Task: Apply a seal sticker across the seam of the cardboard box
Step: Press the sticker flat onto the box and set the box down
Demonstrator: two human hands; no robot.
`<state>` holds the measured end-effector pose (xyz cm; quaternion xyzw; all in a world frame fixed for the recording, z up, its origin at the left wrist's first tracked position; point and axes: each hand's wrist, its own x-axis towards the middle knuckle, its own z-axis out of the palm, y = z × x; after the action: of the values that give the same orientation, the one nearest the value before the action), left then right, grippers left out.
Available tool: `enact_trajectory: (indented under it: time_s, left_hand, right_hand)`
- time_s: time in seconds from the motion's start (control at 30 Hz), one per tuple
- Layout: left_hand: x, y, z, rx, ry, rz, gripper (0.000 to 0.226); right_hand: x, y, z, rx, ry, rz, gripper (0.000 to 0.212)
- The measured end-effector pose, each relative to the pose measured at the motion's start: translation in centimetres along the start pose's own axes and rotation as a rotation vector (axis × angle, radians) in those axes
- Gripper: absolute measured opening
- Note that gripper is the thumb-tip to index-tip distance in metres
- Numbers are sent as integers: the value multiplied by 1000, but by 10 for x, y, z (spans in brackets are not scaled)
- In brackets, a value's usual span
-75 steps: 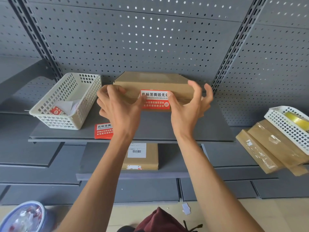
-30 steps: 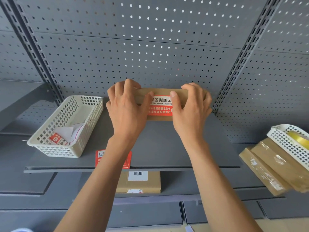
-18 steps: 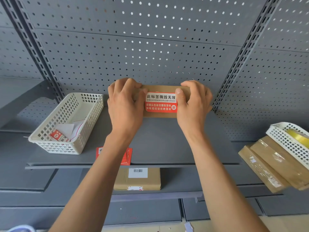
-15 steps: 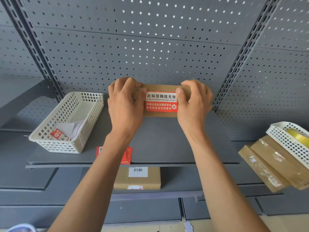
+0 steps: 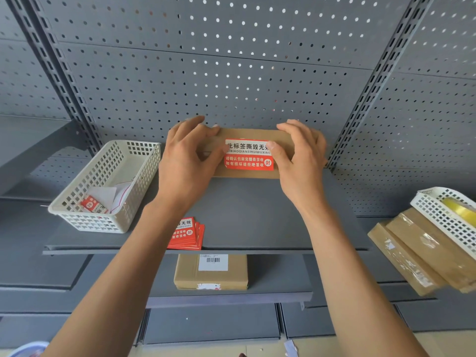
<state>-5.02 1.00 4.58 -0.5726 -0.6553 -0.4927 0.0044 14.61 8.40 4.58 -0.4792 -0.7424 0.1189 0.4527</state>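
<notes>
Cardboard box (image 5: 247,155) stands on the grey shelf (image 5: 244,215) against the pegboard, at about 12 o'clock from the arms. Red-and-white seal sticker (image 5: 248,155) lies across its front face. Left hand (image 5: 189,161) clasps the box's left end, fingers (image 5: 206,130) curled over the top edge; right hand (image 5: 300,157) clasps the right end, thumb on the sticker's right edge. At 9 o'clock sits a white basket (image 5: 108,186); at 7 o'clock, spare stickers (image 5: 188,234).
</notes>
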Motion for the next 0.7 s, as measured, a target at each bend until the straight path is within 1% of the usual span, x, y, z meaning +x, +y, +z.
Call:
enact_trajectory:
  time_s: [0.33,0.47,0.7]
  left_hand:
    - [-2,-10,-5,8,-62,59,48]
    - [-2,-11,-9,29,-94,64,56]
    - [-1,-10,-15,70,-156,70,68]
  right_hand:
    - [-4,13,-15,6,-188,-59,55]
    - [-4,13,-21,15,-274,-42,66]
    - [-4,12,-28,11,-360,-30,79]
